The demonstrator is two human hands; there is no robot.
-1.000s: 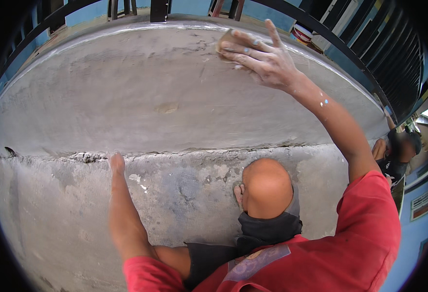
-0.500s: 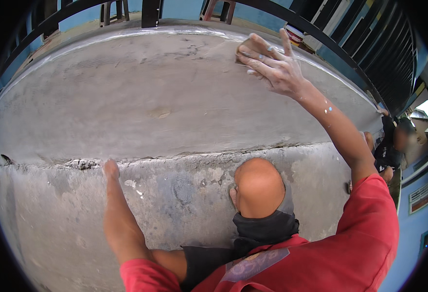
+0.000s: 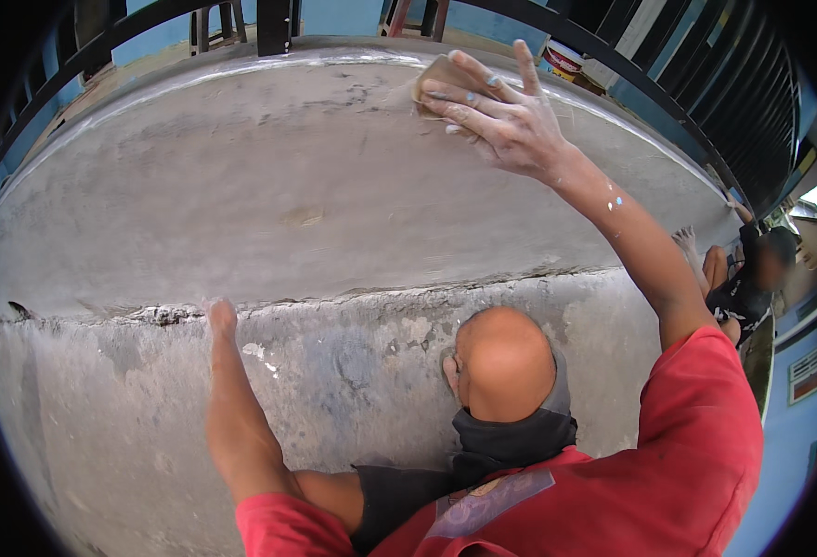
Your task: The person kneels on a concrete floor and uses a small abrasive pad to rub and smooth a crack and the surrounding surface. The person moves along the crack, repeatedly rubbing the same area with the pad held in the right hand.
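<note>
My right hand (image 3: 506, 116), dusted white with blue paint specks, is raised at the upper part of a grey plastered wall (image 3: 241, 204). Its fingers press a flat brown piece of sandpaper (image 3: 444, 82) against the plaster, just below the whitish upper edge; the index finger or another finger sticks up apart from the rest. My left hand (image 3: 222, 317) rests low, at the rough crack where the wall meets the concrete floor (image 3: 130, 408). Its fingers are hidden from view.
Black metal railing (image 3: 274, 28) runs along the top of the wall, with stool legs and a paint bucket (image 3: 562, 58) behind it. My bent knee (image 3: 509, 357) is close to the wall's foot. Far right, another person (image 3: 752, 278) sits by the same wall, one arm raised.
My right hand has slid left and slightly up along the wall with the sandpaper. My left hand stays at the crack. The person at the right has shifted a little.
</note>
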